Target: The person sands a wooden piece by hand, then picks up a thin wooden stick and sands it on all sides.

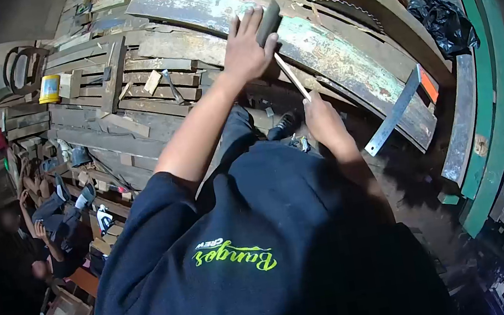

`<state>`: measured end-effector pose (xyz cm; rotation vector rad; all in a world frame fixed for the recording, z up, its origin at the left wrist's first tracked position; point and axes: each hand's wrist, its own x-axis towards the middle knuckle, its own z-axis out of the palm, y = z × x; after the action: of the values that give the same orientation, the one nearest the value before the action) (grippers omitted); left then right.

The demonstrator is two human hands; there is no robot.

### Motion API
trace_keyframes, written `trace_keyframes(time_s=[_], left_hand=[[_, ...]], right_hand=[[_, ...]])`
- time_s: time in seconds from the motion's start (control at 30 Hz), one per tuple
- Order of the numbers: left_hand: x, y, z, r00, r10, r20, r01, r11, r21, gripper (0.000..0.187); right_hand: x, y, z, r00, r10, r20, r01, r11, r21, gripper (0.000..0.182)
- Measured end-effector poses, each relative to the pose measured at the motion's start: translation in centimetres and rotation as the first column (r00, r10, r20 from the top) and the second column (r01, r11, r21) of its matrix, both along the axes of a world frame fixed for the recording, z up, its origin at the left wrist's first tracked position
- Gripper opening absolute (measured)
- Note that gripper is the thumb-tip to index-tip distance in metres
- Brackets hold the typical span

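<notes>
My left hand [247, 49] lies on a weathered board with flaking pale green paint [326, 43], its fingers stretched forward. A narrow dark grey block [270, 23] sits between its thumb and forefinger, and the thumb closes over the block's near end. My right hand [326, 121], nearer my body, is closed around one end of a thin pale wooden stick [292, 77]. The stick's far end reaches up to my left thumb. Right of my hands, a metal try square [396, 111] with an orange-marked stock rests across the board's end.
A yellow bucket [49, 88] stands at the left among slatted wood and offcuts. A black plastic bag [442, 21] lies at the right, beside long green-painted beams [485, 103]. Another person [56, 219] sits at the lower left. Beneath the board, my shoe [284, 124] shows.
</notes>
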<state>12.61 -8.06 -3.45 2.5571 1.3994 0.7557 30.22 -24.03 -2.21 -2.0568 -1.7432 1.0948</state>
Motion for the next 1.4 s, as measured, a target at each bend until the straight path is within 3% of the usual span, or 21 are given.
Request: trace_keyframes(time_s=[0.17, 0.3, 0.43, 0.5, 0.57, 0.63, 0.67, 0.7, 0.77, 0.83, 0.87, 0.9, 0.97, 1.0, 1.03, 1.1, 1.17, 1.2, 1.3, 1.4], left_hand=[[0.0, 0.5, 0.2, 0.994, 0.101, -0.04, -0.101, 0.995, 0.021, 0.056], [0.7, -4.2, 0.0, 0.999, 0.029, -0.037, -0.029, 1.0, -0.01, 0.055], [-0.3, -0.9, -0.7, 0.999, 0.031, 0.029, -0.03, 0.999, -0.028, 0.058], [-0.5, 2.0, -0.4, 0.987, 0.152, 0.055, -0.152, 0.988, -0.009, 0.057], [-1.7, 4.2, -1.1, 0.969, 0.246, -0.001, -0.245, 0.965, -0.092, 0.056], [-3.6, 4.8, -0.8, 0.94, 0.298, 0.164, -0.275, 0.95, -0.15, 0.059], [-3.8, 3.5, 0.9, 0.883, 0.446, 0.144, -0.392, 0.871, -0.296, 0.062], [-4.3, 2.0, 3.2, 0.84, 0.484, 0.244, -0.386, 0.85, -0.358, 0.065], [-6.7, 1.5, 2.1, 0.782, 0.598, 0.174, -0.444, 0.731, -0.518, 0.06], [-6.7, -1.1, 3.2, 0.733, 0.574, 0.365, -0.434, 0.808, -0.398, 0.071], [-6.5, -1.8, 3.5, 0.746, 0.537, 0.394, -0.438, 0.841, -0.317, 0.063], [-6.4, -2.9, 3.8, 0.734, 0.578, 0.356, -0.406, 0.794, -0.452, 0.047], [-6.1, -4.1, 3.7, 0.771, 0.547, 0.326, -0.374, 0.803, -0.464, 0.046], [-5.9, -4.5, 3.5, 0.775, 0.525, 0.351, -0.363, 0.825, -0.434, 0.046], [-5.3, -5.1, 4.7, 0.763, 0.563, 0.317, -0.362, 0.779, -0.513, 0.047], [-6.0, -5.1, 2.5, 0.802, 0.478, 0.358, -0.301, 0.841, -0.449, 0.048], [-6.2, -5.0, 2.5, 0.795, 0.506, 0.335, -0.311, 0.814, -0.491, 0.048], [-6.3, -5.0, 2.5, 0.792, 0.527, 0.308, -0.317, 0.786, -0.531, 0.048], [-5.9, -4.7, 3.8, 0.782, 0.462, 0.418, -0.23, 0.837, -0.496, 0.044], [-5.6, -4.3, 3.4, 0.825, 0.437, 0.358, -0.256, 0.854, -0.452, 0.042]], right_hand=[[0.1, 0.0, -0.5, 0.998, 0.023, 0.051, -0.022, 1.0, -0.006, 0.022], [0.0, 0.0, -0.5, 0.999, 0.022, 0.035, -0.023, 1.0, 0.012, 0.022], [0.2, 0.0, -0.5, 0.999, 0.037, 0.02, -0.038, 0.999, 0.021, 0.023], [0.2, -0.1, -0.9, 0.997, 0.027, 0.077, -0.03, 0.999, 0.034, 0.024], [0.0, -0.1, -0.2, 0.997, 0.021, 0.074, -0.024, 0.999, 0.036, 0.027], [-0.3, -0.1, 1.2, 0.997, -0.042, 0.06, 0.041, 0.999, 0.019, 0.031], [-0.2, -0.1, 1.6, 0.999, -0.039, 0.032, 0.039, 0.999, -0.008, 0.034], [-0.1, -0.1, 1.5, 0.998, -0.045, 0.032, 0.045, 0.999, -0.007, 0.034], [-0.1, -0.4, 1.2, 0.998, -0.058, -0.029, 0.057, 0.998, -0.027, 0.034], [0.0, -0.4, 1.2, 0.997, -0.059, -0.041, 0.059, 0.998, -0.02, 0.033], [0.2, -0.3, 1.2, 0.991, -0.066, -0.114, 0.065, 0.998, -0.013, 0.033], [0.4, -0.2, 1.3, 0.98, -0.07, -0.186, 0.07, 0.998, -0.007, 0.033], [0.5, 0.0, 1.7, 0.984, -0.039, -0.173, 0.046, 0.998, 0.034, 0.032], [0.8, 0.1, 2.1, 0.964, -0.078, -0.254, 0.066, 0.996, -0.056, 0.031], [0.9, 0.3, 2.6, 0.937, -0.124, -0.328, 0.079, 0.986, -0.146, 0.031], [1.5, 0.2, 0.8, 0.908, -0.134, -0.398, 0.085, 0.987, -0.137, 0.027], [1.7, 0.4, 1.1, 0.784, -0.264, -0.561, 0.117, 0.951, -0.285, 0.023], [1.7, 0.4, 1.0, 0.756, -0.277, -0.594, 0.128, 0.951, -0.281, 0.021], [2.0, 0.3, -0.1, 0.665, -0.329, -0.671, 0.149, 0.938, -0.313, 0.021], [1.8, 0.4, 0.1, 0.716, -0.32, -0.621, 0.173, 0.942, -0.287, 0.021]])
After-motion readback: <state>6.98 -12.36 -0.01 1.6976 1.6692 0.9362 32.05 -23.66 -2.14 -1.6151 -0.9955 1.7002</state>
